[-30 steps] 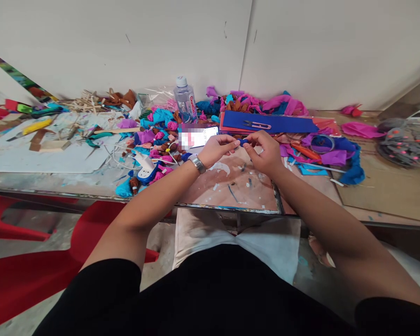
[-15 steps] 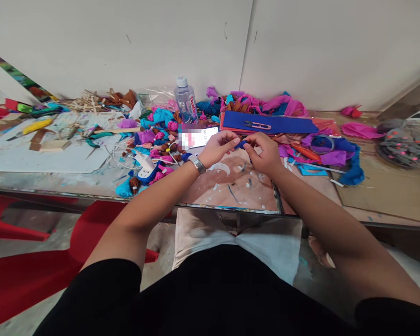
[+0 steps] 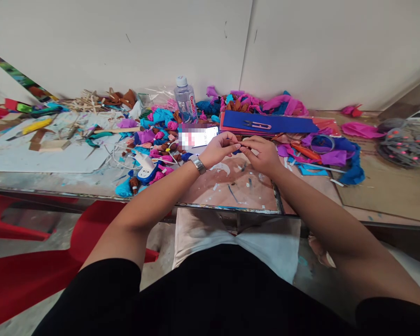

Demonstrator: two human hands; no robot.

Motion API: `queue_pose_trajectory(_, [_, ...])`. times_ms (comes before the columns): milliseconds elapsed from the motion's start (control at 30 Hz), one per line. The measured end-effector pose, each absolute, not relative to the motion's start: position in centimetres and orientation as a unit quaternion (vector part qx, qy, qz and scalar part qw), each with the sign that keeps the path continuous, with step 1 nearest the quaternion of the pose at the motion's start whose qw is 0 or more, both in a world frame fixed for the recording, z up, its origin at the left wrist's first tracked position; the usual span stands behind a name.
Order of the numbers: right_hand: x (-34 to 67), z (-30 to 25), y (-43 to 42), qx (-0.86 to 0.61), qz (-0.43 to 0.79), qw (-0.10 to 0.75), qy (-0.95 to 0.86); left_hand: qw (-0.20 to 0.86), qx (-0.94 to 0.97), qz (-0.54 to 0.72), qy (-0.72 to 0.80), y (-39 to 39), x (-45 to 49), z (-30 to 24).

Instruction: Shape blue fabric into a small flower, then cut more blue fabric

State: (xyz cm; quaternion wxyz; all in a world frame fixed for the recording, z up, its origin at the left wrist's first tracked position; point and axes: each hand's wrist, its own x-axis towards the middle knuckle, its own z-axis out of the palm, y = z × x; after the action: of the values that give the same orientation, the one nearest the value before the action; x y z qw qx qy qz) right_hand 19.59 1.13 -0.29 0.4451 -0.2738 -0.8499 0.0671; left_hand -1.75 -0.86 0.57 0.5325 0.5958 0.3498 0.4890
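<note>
Over the table, my left hand (image 3: pixel 218 148) and my right hand (image 3: pixel 263 154) meet fingertip to fingertip. Both pinch a small dark blue piece of crepe paper (image 3: pixel 237 151), mostly hidden by the fingers. A watch circles my left wrist. Just beyond the left hand lies a lit phone (image 3: pixel 209 134). Behind the hands, a pair of pink-handled thread snips (image 3: pixel 257 125) rests on flat blue sheets (image 3: pixel 283 122).
A water bottle (image 3: pixel 185 100) stands at the back among heaps of crumpled coloured paper. To the left are a power strip (image 3: pixel 149 172), a yellow cutter (image 3: pixel 37 124) and a white board (image 3: pixel 38 158). A tape roll (image 3: pixel 322 144) lies right. Red chairs (image 3: pixel 91 228) stand below left.
My fingers have drawn closer together and cover more of the blue piece. The right hand has shifted slightly left; the arms otherwise stay put.
</note>
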Motion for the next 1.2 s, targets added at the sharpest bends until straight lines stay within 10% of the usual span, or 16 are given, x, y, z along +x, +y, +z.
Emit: queue_pose_trajectory(1200, [19.5,0.1,0.4,-0.304,0.094,0.469,-0.824,0.470,0.630,0.519,0.335,-0.1,-2.2,-0.1])
